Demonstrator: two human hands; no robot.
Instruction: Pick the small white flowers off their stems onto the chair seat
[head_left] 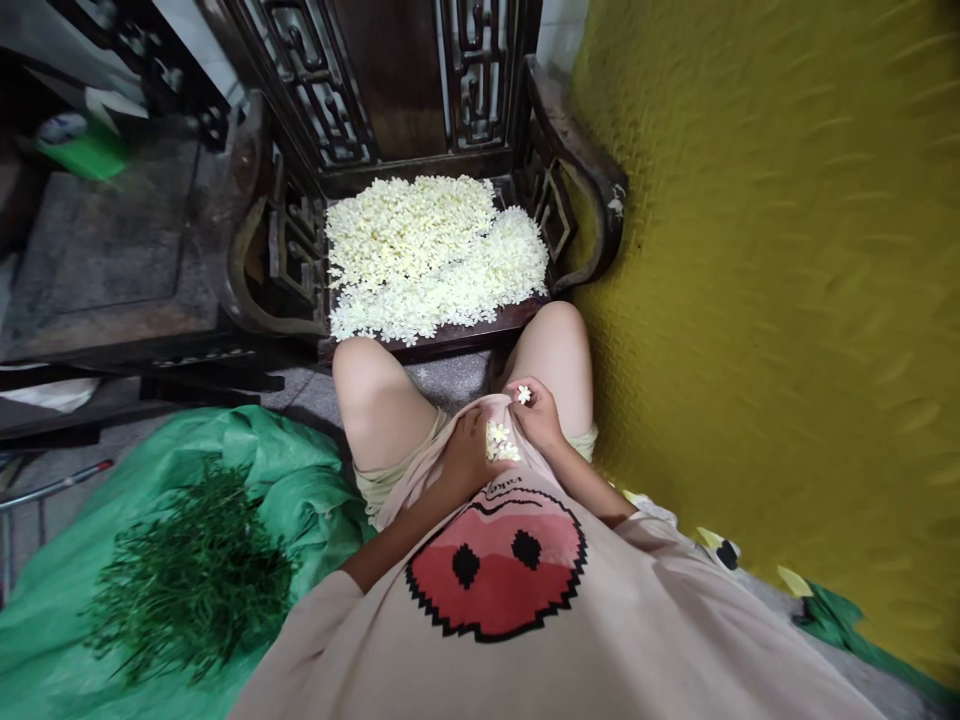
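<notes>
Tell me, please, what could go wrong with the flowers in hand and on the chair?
1. The right hand pinches a single flower; too hard a squeeze may bruise it.
2. A few loose flowers rest on the shirt by the left hand and may slip off.
3. The flower pile reaches the chair seat's front edge near the knees; a bump could spill some.

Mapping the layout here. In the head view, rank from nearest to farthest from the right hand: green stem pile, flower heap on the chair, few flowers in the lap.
From the right hand:
1. few flowers, just beside it, to its left.
2. flower heap, ahead on the chair.
3. green stem pile, far left.
</notes>
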